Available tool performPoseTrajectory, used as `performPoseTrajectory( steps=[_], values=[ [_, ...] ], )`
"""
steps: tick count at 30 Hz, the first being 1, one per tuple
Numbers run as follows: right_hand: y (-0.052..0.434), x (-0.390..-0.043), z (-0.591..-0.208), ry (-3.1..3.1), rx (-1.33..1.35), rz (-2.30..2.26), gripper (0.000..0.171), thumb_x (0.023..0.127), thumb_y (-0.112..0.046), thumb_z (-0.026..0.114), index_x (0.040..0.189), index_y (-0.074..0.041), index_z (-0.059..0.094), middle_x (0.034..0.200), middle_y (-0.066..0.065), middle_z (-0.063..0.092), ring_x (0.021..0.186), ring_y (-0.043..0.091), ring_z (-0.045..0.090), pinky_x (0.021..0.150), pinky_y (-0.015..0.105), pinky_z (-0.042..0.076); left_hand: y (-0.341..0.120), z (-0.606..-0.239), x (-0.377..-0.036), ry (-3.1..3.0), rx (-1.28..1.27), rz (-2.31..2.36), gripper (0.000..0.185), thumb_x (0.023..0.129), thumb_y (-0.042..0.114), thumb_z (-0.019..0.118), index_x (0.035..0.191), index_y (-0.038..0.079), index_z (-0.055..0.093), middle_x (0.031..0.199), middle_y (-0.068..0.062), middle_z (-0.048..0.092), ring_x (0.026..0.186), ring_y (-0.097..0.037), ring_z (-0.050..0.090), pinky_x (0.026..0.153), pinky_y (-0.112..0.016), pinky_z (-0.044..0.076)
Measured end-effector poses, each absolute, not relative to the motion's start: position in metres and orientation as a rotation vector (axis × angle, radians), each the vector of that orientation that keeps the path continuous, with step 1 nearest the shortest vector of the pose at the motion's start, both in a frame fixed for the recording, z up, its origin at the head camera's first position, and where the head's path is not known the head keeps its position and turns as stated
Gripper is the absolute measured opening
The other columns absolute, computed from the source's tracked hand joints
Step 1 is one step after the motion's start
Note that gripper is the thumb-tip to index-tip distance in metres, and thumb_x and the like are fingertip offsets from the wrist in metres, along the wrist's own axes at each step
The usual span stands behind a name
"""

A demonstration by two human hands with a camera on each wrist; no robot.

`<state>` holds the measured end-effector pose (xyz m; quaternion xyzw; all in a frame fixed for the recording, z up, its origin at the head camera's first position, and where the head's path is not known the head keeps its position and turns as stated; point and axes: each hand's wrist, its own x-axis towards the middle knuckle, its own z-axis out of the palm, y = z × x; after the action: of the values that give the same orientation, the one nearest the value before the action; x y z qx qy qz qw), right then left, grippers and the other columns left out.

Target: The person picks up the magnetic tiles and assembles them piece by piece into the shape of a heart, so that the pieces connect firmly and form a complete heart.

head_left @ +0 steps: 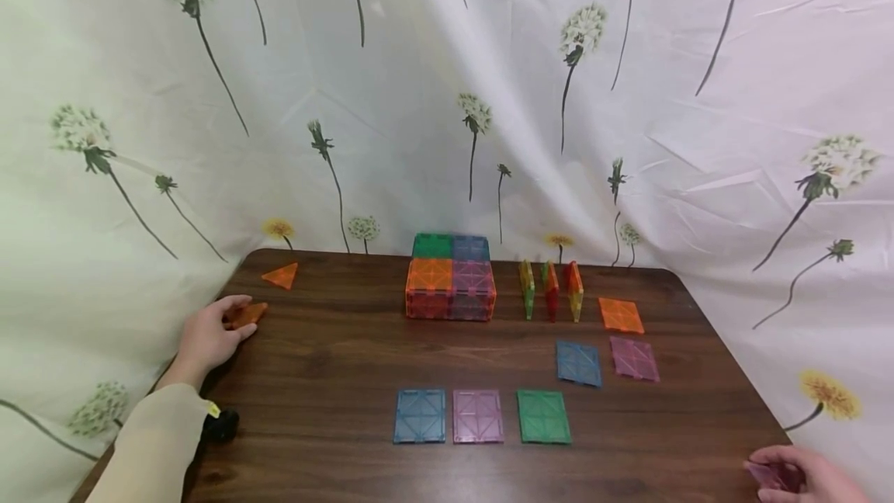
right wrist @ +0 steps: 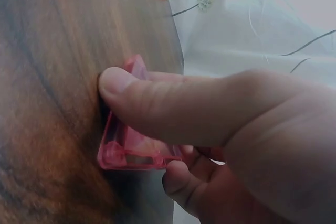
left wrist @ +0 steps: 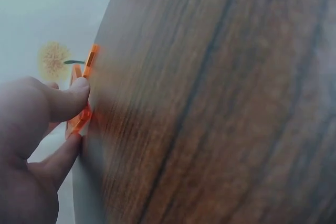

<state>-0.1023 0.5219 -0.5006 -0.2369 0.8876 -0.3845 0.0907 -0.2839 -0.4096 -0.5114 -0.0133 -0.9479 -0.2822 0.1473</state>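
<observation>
At the table's left edge my left hand (head_left: 213, 336) pinches an orange translucent magnetic tile (head_left: 247, 315) between thumb and fingers. Just beyond it an orange triangle tile (head_left: 281, 276) lies flat. In the left wrist view the thumb presses on the orange tile (left wrist: 83, 116), seen edge-on. Down at the near right corner, my right hand (head_left: 803, 476) grips a pink magnetic tile (head_left: 767, 475). The right wrist view shows the thumb lying over this pink tile (right wrist: 139, 145), with a fingertip at its lower edge; its full outline is hidden.
A box built of coloured tiles (head_left: 450, 289) stands at the back middle. Right of it several tiles (head_left: 550, 292) stand upright. Orange (head_left: 621, 315), blue (head_left: 578, 363) and purple squares lie at the right; a row of blue, pink (head_left: 478, 416) and green squares lies in front.
</observation>
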Motion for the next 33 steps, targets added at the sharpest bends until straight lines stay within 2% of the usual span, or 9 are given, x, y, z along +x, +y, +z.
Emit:
performPoseTrajectory(
  steps=[7,10,14,16,21,23,26,28,33],
  values=[
    [0.511,-0.102,-0.496,2.741,-0.602,-0.992,0.015,0.089,0.008,0.074,0.1,0.001,0.067,0.092,-0.027,0.064,0.076,-0.01,0.055,0.055,0.022,0.048,-0.408,-0.509,-0.28,-2.71,-0.017,-0.861,0.052,0.089,0.009,0.084,0.135,-0.004,0.064,0.132,-0.032,0.064,0.109,-0.047,0.063,0.083,-0.053,0.052],
    [0.506,-0.106,-0.493,2.751,-0.497,-0.899,0.01,0.093,0.0,0.074,0.099,-0.001,0.066,0.09,-0.026,0.061,0.073,-0.008,0.052,0.055,0.023,0.046,-0.407,-0.509,-0.279,-2.693,-0.026,-0.865,0.053,0.087,0.009,0.085,0.134,-0.003,0.065,0.132,-0.031,0.065,0.109,-0.046,0.065,0.078,-0.034,0.054],
    [0.497,-0.113,-0.489,2.757,-0.346,-0.818,0.014,0.098,-0.012,0.074,0.102,-0.002,0.065,0.085,-0.018,0.06,0.072,-0.005,0.05,0.058,0.024,0.045,-0.406,-0.509,-0.278,-2.668,-0.059,-0.87,0.053,0.085,0.007,0.087,0.133,-0.004,0.067,0.129,-0.031,0.065,0.11,-0.045,0.063,0.07,-0.012,0.046],
    [0.491,-0.117,-0.487,2.763,-0.298,-0.82,0.017,0.1,-0.015,0.073,0.104,-0.002,0.064,0.084,-0.014,0.06,0.07,-0.003,0.051,0.058,0.025,0.045,-0.404,-0.509,-0.278,-2.657,-0.074,-0.856,0.051,0.085,0.007,0.087,0.131,-0.005,0.068,0.126,-0.032,0.064,0.108,-0.044,0.061,0.071,-0.016,0.047],
    [0.473,-0.126,-0.484,2.918,-0.38,-0.896,0.009,0.097,-0.007,0.074,0.103,-0.002,0.069,0.088,-0.016,0.067,0.073,-0.005,0.058,0.058,0.024,0.049,-0.399,-0.504,-0.276,-2.676,-0.089,-0.829,0.05,0.086,0.014,0.088,0.128,-0.005,0.07,0.12,-0.031,0.063,0.104,-0.044,0.058,0.08,-0.051,0.049],
    [0.462,-0.132,-0.482,3.023,-0.434,-0.941,0.009,0.094,-0.001,0.076,0.1,-0.006,0.072,0.088,-0.017,0.067,0.071,-0.004,0.059,0.056,0.023,0.049,-0.395,-0.501,-0.275,-2.698,-0.092,-0.858,0.049,0.086,0.017,0.089,0.126,-0.005,0.07,0.119,-0.031,0.064,0.104,-0.044,0.059,0.083,-0.058,0.048],
    [0.442,-0.145,-0.475,3.144,-0.553,-1.021,0.018,0.089,0.005,0.078,0.096,-0.011,0.074,0.084,-0.014,0.064,0.063,0.002,0.057,0.053,0.021,0.045,-0.388,-0.497,-0.275,-2.731,-0.086,-0.913,0.047,0.086,0.02,0.089,0.122,-0.003,0.07,0.117,-0.029,0.067,0.102,-0.043,0.062,0.084,-0.059,0.049],
    [0.429,-0.155,-0.468,3.158,-0.627,-1.087,0.022,0.088,0.008,0.077,0.096,-0.012,0.073,0.082,-0.011,0.061,0.059,0.007,0.057,0.052,0.02,0.045,-0.383,-0.496,-0.275,-2.743,-0.083,-0.935,0.041,0.088,0.022,0.088,0.118,0.0,0.071,0.113,-0.025,0.069,0.097,-0.039,0.064,0.081,-0.053,0.051],
    [0.398,-0.18,-0.452,3.166,-0.694,-1.072,0.022,0.09,0.003,0.079,0.097,-0.017,0.07,0.081,-0.013,0.063,0.063,0.005,0.059,0.056,0.021,0.047,-0.37,-0.496,-0.276,-2.739,-0.148,-0.942,0.025,0.091,0.02,0.085,0.109,0.008,0.073,0.107,-0.017,0.074,0.091,-0.03,0.064,0.079,-0.044,0.05]
  ],
)
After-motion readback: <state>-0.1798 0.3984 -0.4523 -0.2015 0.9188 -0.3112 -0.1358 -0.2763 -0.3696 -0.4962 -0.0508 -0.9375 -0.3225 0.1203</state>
